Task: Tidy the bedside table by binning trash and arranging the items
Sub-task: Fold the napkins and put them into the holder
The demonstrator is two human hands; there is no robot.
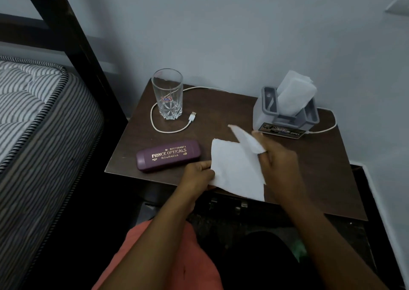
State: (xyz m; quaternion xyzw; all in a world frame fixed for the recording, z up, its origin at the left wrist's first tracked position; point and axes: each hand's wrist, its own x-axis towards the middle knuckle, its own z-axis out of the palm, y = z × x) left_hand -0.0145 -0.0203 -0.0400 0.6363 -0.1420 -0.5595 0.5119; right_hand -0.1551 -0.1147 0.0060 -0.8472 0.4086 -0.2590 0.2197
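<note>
Head cam, facing fwd/down, close above bedside table (221, 108).

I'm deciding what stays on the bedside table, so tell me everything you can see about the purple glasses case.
The glasses case is a long purple box with rounded ends, seemingly hard plastic, and it is closed. Gold lettering on its lid reads PRINCE OPTICALS ROURKELA, with a phone number above. It lies flat near the front left edge of the brown table, its right end angled slightly towards the wall. The left hand, pinching a white tissue, is right beside it; contact is unclear.
</note>
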